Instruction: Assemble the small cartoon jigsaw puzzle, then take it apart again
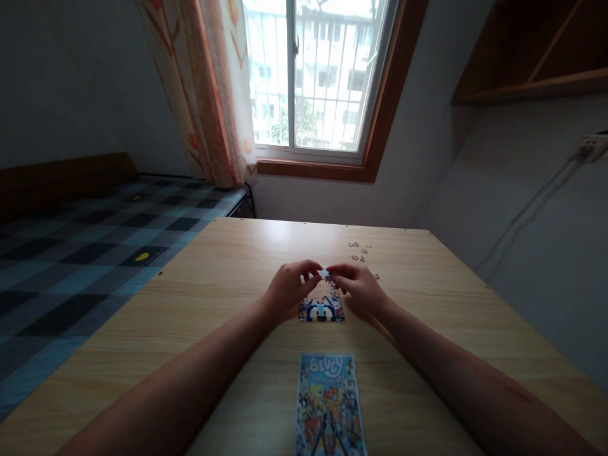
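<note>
Jigsaw puzzle, partly joined: blue dog's face along the near edge, small multicoloured pieces above; lying mid-tabletop. Left hand and right hand: fingertips pinching a small pale-blue section between them, over the puzzle's far side. Loose pieces: a scatter, beyond the right hand. Picture sheet, lettered "BLUEY", crowded with cartoon figures: flat, nearer the camera. Containers: none seen.

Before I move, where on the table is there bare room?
Bare: the table between its left edge and the left hand, and from the loose pieces to the right edge. Crowded: the middle, with puzzle, poster and right hand.
</note>
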Motion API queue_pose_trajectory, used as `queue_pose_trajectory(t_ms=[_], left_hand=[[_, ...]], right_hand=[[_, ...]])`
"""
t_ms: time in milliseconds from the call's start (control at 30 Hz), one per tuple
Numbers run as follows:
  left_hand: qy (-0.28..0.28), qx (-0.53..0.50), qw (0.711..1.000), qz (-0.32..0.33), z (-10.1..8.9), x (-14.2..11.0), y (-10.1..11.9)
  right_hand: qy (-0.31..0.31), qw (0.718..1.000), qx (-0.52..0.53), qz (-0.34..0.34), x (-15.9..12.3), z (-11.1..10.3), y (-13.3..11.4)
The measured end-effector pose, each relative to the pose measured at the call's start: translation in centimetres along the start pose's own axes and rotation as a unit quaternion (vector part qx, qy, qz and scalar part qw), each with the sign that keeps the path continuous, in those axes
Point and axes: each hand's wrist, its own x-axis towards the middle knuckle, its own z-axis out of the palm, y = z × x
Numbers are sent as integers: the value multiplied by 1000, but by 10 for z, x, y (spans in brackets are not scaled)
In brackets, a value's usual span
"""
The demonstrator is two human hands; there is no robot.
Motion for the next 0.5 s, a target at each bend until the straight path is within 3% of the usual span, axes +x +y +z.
queue_pose_trajectory(t_ms=[267,500], left_hand=[[-26,-186,975,-116,4,1,3],[-38,-240,959,-143,5,2,-6]], right_hand=[[-6,999,34,27,-8,9,-10],[-28,999,42,0,-11,13,-5]])
